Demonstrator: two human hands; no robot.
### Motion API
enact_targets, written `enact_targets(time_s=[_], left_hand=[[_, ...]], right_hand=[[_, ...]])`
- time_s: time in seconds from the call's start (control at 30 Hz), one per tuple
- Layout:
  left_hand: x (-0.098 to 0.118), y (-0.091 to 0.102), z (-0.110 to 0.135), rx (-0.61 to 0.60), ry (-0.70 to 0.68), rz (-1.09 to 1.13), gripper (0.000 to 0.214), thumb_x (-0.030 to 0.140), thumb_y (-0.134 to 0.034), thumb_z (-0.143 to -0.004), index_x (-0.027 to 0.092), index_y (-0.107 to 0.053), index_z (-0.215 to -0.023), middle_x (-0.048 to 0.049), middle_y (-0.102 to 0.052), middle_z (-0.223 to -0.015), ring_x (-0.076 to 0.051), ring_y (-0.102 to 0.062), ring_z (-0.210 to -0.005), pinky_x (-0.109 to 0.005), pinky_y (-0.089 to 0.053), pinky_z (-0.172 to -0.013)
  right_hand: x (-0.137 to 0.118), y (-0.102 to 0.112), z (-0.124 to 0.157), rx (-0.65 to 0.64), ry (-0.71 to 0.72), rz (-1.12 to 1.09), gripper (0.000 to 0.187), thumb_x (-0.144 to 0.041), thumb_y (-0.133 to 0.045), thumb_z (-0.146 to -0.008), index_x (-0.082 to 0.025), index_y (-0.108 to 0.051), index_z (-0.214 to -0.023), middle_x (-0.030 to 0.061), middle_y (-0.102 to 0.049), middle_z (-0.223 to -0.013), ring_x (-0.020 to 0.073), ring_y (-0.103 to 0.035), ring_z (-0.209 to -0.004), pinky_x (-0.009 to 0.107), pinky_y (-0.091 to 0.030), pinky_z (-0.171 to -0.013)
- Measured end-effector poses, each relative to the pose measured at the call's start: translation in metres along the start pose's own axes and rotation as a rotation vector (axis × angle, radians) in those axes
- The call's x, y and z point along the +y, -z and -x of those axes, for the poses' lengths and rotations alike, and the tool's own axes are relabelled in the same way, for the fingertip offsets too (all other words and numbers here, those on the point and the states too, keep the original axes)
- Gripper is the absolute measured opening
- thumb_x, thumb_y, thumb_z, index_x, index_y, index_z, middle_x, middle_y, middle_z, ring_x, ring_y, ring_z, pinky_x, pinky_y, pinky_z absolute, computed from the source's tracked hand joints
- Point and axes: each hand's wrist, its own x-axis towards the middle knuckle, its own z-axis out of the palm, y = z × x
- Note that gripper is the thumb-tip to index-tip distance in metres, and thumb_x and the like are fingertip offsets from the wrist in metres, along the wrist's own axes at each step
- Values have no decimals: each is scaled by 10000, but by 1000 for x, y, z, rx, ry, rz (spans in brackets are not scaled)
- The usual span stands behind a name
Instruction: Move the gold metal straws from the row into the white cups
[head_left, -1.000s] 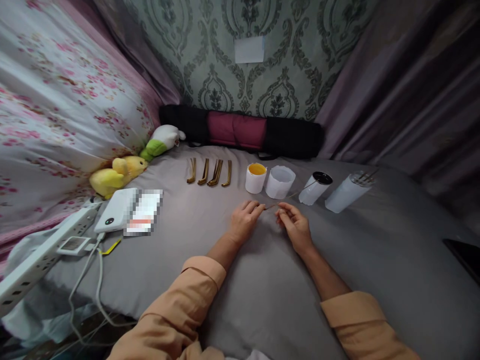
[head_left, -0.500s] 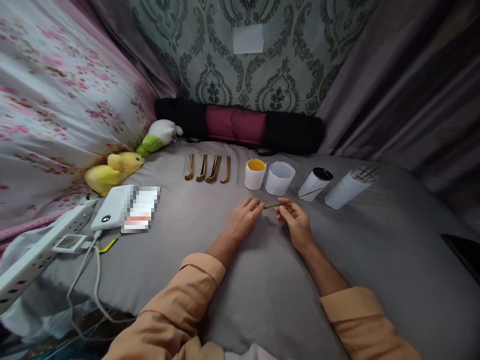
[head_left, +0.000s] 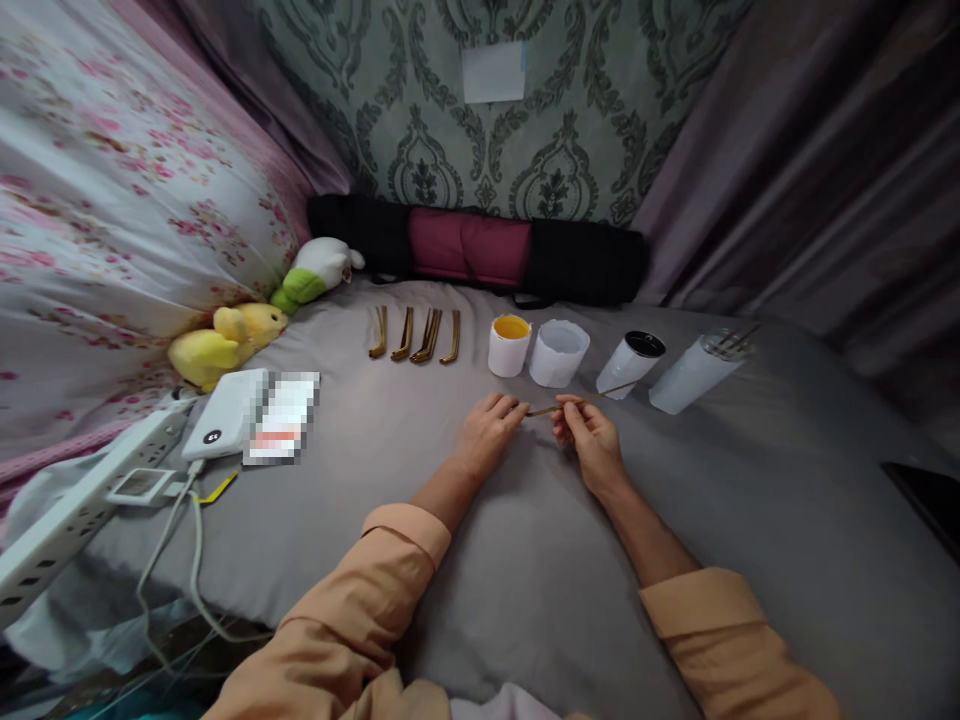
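Observation:
A thin brown strand stretches between my two hands, low over the grey bedsheet. My left hand is closed on its left end, fingertips pressed together. Thumb and fingers of my right hand pinch it farther along, and its free end slants up to the right across a white cylinder with a black top. Just beyond my hands stand a white cup with yellow inside and a wider white tub. To their left lie several bundles of brown strands bent at the near end.
A tilted white container with thin dark sticks is at right. On the left are plush toys, a white power bank, a power strip and cables. A long black and maroon bag lies along the wall.
My right thumb and fingers have shifted slightly on the brown strand. My left hand stays in place, and the view has tilted a little.

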Motion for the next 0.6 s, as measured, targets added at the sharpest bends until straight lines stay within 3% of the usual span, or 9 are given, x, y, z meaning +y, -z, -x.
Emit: enact_targets(time_s=[0.13,0.3,0.4,0.6], left_hand=[[-1,-2,0,13,21,116,306,174,-357,-854,168,-506,-1121,-90,-555,-1021,-180,-471,-954,-325,-403,-829],[-1,-9,-1,134,158,440,267,179,-371,-853,161,-544,-1055,-87,-586,-961,-160,-509,-919,-304,-415,-813],[0,-10,-3,148,302,679,245,225,-412,-840,158,-568,-1017,-77,-604,-933,-146,-541,-846,-274,-429,-766],[5,-4,-10,124,657,1223,260,272,-485,-783,106,-565,-967,-52,-604,-763,-93,-529,-558,-222,-434,-527]], right_hand=[[1,0,-1,19,-7,8,331,-451,-547,-730,-184,-574,-925,17,-592,-728,84,-505,-550,210,-389,-488],[3,3,-2,47,-27,-4,328,-451,-561,-718,-185,-573,-909,8,-584,-709,84,-509,-545,203,-383,-471],[3,4,-3,64,-24,-11,314,-442,-563,-719,-183,-575,-895,0,-574,-692,77,-501,-535,200,-382,-474],[2,4,-4,96,-8,16,313,-450,-550,-718,-188,-575,-887,-10,-558,-669,79,-494,-531,207,-376,-479]])
